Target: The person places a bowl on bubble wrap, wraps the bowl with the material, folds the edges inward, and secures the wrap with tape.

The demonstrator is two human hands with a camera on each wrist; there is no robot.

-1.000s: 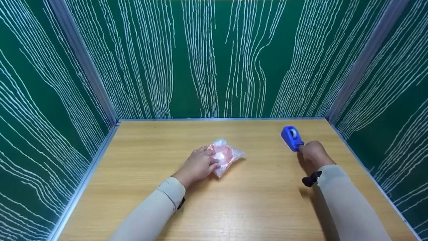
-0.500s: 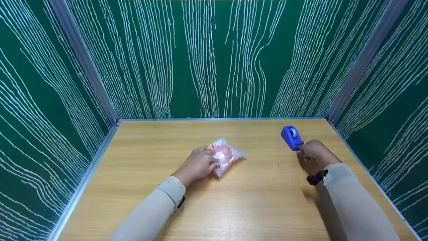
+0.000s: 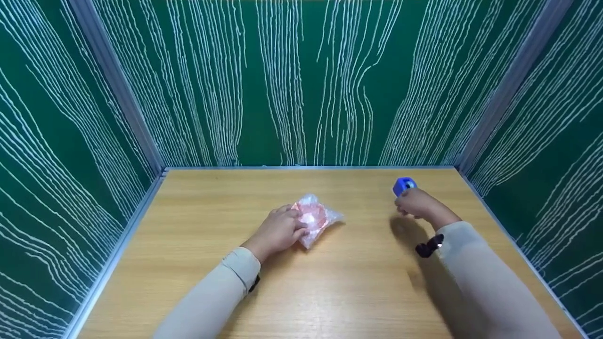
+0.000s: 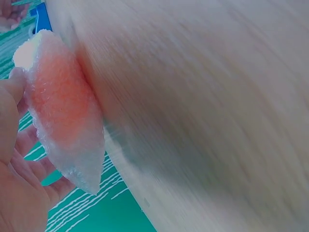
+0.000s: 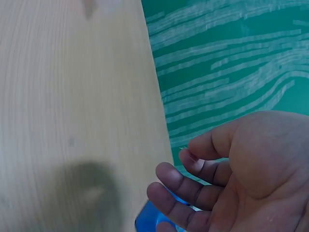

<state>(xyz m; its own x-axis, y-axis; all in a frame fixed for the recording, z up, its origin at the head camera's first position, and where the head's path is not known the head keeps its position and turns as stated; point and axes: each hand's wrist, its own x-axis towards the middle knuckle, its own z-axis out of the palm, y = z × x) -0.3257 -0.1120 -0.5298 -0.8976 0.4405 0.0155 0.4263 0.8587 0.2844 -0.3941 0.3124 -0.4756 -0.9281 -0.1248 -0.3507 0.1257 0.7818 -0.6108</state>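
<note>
Near the middle of the table, my left hand [image 3: 277, 230] grips a bubble-wrapped package [image 3: 312, 219]. In the left wrist view something reddish shows through the clear bubble wrap [image 4: 65, 101], with the thumb on one side and the fingers on the other. My right hand [image 3: 420, 205] is raised above the table, in front of a blue tape dispenser [image 3: 404, 185], and partly hides it. Seen from the right wrist, thumb and index finger meet on a small clear bit of tape [image 5: 185, 149]; the other fingers are loosely curled.
The light wooden table [image 3: 212, 197] is bordered by a metal edge [image 3: 264, 167]. Green panels [image 3: 278, 84] with wavy white lines rise at the back and both sides. Grey posts [image 3: 118, 80] stand at the back corners.
My right hand has come off the front of the tape dispenser, moving left and up, and now covers part of it. The left hand and the package have stayed in place.
</note>
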